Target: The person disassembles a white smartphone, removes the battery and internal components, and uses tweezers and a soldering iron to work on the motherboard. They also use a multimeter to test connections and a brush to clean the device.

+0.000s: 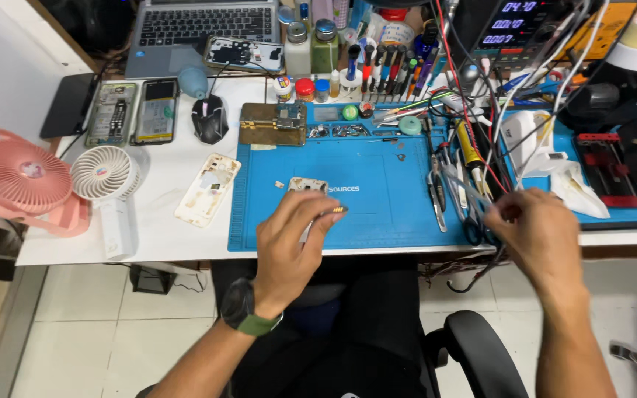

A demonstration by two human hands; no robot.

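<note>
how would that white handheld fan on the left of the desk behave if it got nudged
The white handheld fan lies flat on the white desk, so it would likely slide rather than tip. It looks like hollow plastic, probably light. Its round head might let it pivot or rock a little.

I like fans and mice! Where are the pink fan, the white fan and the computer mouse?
pink fan [18, 177], head view, middle of its round grille
white fan [102, 172], head view, centre of its grille
computer mouse [209, 118], head view, its back

Work mat [377, 166]: blue. Large fan [20, 177]: pink; small fan [105, 175]: white. Mouse [210, 118]: black; watch strap [259, 324]: green; table [164, 228]: white.
</note>
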